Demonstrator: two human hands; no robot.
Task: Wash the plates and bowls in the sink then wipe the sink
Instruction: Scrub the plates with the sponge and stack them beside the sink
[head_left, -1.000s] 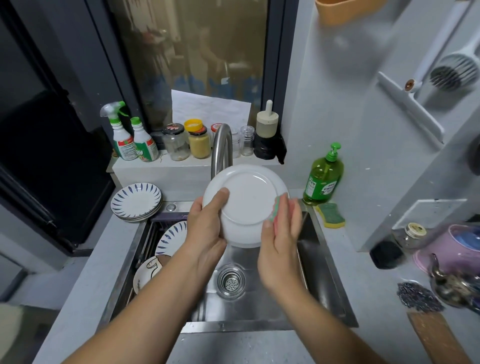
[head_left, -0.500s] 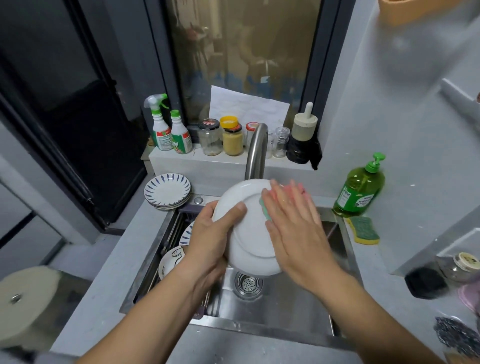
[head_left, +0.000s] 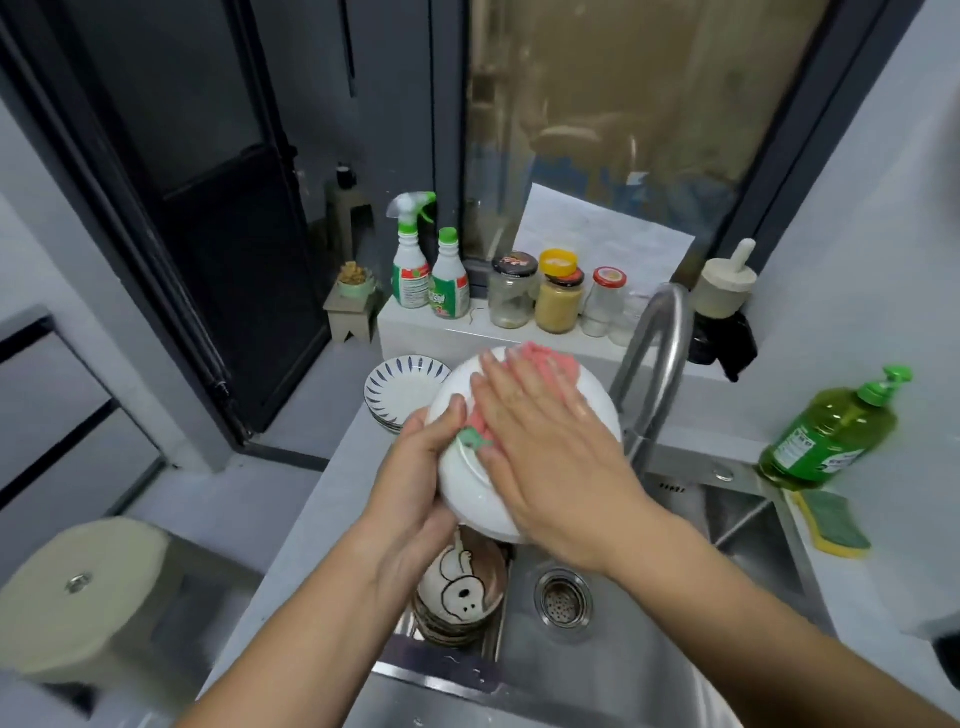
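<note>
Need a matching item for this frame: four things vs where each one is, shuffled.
1 white plate
2 pink cloth
3 soap bottle
4 cartoon bowl

A on the counter right of the faucet
B lying in the sink
C gripped by the left hand
D pressed under the flat right hand

Pairs: 1-C, 2-D, 3-A, 4-B
</note>
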